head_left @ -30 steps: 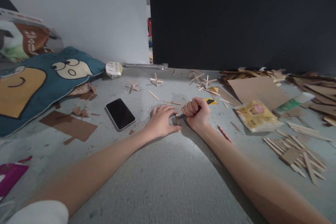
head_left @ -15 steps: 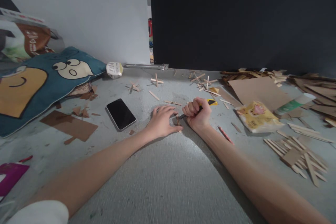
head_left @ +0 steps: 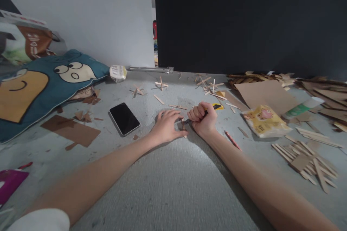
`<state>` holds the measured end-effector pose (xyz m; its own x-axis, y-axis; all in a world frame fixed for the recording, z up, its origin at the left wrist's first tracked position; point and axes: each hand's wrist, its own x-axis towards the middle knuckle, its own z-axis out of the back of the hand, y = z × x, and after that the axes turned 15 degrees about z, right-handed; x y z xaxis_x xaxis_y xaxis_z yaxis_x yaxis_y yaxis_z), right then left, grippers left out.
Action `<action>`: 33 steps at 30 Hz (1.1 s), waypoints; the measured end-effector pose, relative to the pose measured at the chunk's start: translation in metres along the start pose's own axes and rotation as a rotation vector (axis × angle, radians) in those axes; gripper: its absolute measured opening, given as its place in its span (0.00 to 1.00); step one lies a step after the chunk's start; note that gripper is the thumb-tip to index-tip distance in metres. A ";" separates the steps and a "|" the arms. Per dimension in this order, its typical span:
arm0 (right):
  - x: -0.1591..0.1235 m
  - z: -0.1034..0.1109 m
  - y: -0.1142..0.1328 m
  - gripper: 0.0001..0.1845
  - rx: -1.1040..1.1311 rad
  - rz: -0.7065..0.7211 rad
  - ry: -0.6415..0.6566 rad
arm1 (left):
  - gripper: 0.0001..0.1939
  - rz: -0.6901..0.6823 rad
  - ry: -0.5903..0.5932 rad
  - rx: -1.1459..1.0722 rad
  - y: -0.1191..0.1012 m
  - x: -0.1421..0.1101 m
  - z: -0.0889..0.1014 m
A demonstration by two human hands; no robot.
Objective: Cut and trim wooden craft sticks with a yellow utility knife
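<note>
My right hand (head_left: 202, 119) is closed in a fist round a yellow and black utility knife (head_left: 217, 106), its blade tip down on a small wooden stick (head_left: 183, 126) that lies on the grey floor. My left hand (head_left: 166, 127) rests flat beside it with fingers spread, pressing that stick down from the left. The two hands almost touch over the stick.
A black phone (head_left: 124, 118) lies left of my hands. A blue cartoon cushion (head_left: 40, 86) and brown cardboard pieces (head_left: 71, 130) sit further left. Right: a yellow packet (head_left: 265, 120), a glue tube (head_left: 303, 107), cardboard sheets (head_left: 264, 92), several wooden sticks (head_left: 306, 157), a red pencil (head_left: 232, 139).
</note>
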<state>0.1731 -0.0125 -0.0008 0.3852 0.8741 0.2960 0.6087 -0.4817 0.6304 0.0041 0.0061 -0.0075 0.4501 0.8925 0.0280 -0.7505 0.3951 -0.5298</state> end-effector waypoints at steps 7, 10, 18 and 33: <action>-0.001 0.002 -0.001 0.30 -0.011 0.002 0.020 | 0.31 -0.002 0.016 0.007 0.001 0.001 0.000; -0.001 0.000 -0.002 0.32 -0.031 0.000 0.025 | 0.30 0.012 0.021 0.016 -0.002 0.000 0.001; -0.008 -0.011 -0.007 0.31 -0.115 0.008 0.063 | 0.27 0.023 0.004 0.010 -0.003 0.000 -0.001; -0.009 -0.017 -0.007 0.29 -0.169 0.075 0.089 | 0.21 0.036 0.046 0.066 -0.007 0.003 0.004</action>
<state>0.1531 -0.0162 0.0045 0.3575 0.8417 0.4047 0.4525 -0.5352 0.7133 0.0094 0.0071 -0.0002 0.4426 0.8962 -0.0302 -0.7963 0.3773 -0.4728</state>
